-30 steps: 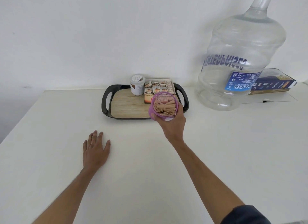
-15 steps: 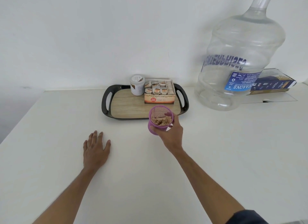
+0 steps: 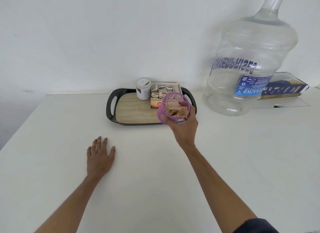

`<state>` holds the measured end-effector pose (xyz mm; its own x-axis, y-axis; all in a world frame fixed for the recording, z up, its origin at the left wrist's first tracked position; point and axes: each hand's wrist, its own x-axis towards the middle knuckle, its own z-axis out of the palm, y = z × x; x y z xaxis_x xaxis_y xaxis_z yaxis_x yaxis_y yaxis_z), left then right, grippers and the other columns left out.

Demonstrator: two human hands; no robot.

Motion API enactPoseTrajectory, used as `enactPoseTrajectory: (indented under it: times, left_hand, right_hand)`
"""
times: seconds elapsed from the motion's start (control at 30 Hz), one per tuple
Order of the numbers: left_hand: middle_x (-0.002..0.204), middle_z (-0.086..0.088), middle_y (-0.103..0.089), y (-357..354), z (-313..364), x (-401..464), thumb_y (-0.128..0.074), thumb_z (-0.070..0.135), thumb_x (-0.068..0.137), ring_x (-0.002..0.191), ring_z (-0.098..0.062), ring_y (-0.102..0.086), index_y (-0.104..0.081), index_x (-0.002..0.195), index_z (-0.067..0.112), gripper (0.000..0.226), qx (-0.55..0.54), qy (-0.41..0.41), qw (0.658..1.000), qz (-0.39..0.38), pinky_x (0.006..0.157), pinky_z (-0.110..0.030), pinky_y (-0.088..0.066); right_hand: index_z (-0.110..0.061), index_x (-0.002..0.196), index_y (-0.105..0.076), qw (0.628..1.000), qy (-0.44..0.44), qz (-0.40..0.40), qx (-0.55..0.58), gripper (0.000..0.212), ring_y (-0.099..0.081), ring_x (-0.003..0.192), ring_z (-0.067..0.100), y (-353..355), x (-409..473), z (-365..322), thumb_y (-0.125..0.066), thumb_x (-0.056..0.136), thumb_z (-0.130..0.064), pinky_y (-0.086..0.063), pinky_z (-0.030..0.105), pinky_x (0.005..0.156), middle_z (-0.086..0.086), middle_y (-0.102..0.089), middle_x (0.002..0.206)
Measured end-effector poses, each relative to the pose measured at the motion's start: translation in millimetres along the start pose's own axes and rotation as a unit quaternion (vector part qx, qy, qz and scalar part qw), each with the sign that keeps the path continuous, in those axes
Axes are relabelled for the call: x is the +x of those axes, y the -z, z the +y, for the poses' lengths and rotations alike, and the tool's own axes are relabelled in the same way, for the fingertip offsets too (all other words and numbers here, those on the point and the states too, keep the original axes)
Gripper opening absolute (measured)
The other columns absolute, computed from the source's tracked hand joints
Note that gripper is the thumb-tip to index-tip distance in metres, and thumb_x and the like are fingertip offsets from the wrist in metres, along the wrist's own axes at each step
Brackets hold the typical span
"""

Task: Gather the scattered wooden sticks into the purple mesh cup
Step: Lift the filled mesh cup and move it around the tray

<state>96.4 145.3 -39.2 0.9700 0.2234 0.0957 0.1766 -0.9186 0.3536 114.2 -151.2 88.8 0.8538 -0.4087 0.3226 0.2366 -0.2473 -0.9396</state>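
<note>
My right hand (image 3: 184, 127) grips the purple mesh cup (image 3: 173, 108) from below and holds it up in the air over the right front corner of the tray, its mouth tipped toward me. Wooden sticks (image 3: 175, 110) fill the inside of the cup as a packed bundle. My left hand (image 3: 100, 156) lies flat on the white table (image 3: 155, 180) with its fingers spread, well left of the cup and holding nothing. I see no loose sticks on the table.
A black tray with a wood-look base (image 3: 135, 109) sits at the back centre, holding a white jar (image 3: 143, 88) and an open box of sachets (image 3: 164, 92). A large clear water bottle (image 3: 249, 68) stands to the right, with a blue box (image 3: 284, 87) behind it.
My right hand first lowered the cup toward the table in front of the tray, then raised it again and tilted it toward me. The left hand stayed in place.
</note>
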Motion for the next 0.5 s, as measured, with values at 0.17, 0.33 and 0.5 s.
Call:
enactPoseTrajectory:
  times: [0.17,0.33,0.5]
  left_hand:
    - [0.16,-0.009,-0.023,1.0,-0.2,-0.2,-0.041,0.041,0.099,0.149,-0.023,-0.013,-0.033,0.15,0.013,0.058,-0.001,-0.002,1.0,-0.002,0.12,-0.042,-0.008]
    - [0.16,-0.01,-0.024,0.8,0.0,-0.3,-0.042,0.041,0.099,0.149,-0.023,-0.014,-0.034,0.149,0.012,0.058,0.004,-0.004,1.0,-0.002,0.12,-0.042,-0.009]
    - [0.159,-0.01,-0.025,2.0,0.9,-0.4,-0.042,0.04,0.099,0.149,-0.024,-0.015,-0.034,0.149,0.012,0.058,0.002,-0.004,1.0,0.002,0.12,-0.043,-0.01]
  right_hand:
    - [-0.029,0.118,-0.054,0.989,-0.088,-0.05,-0.105,0.082,-0.066,0.093,0.011,1.5,-13.5,31.0,-0.09,0.047,-0.047,-0.057,0.042,0.081,-0.014,-0.069,0.099]
    - [-0.027,0.125,-0.053,0.994,-0.066,-0.039,-0.078,0.088,-0.063,0.097,0.005,-0.8,-8.2,25.8,-0.088,0.047,-0.049,-0.055,0.027,0.08,-0.016,-0.067,0.105]
    - [-0.026,0.123,-0.053,0.992,-0.062,-0.05,-0.097,0.086,-0.063,0.097,0.008,-3.1,-10.2,30.0,-0.089,0.047,-0.047,-0.056,0.035,0.084,-0.015,-0.067,0.106]
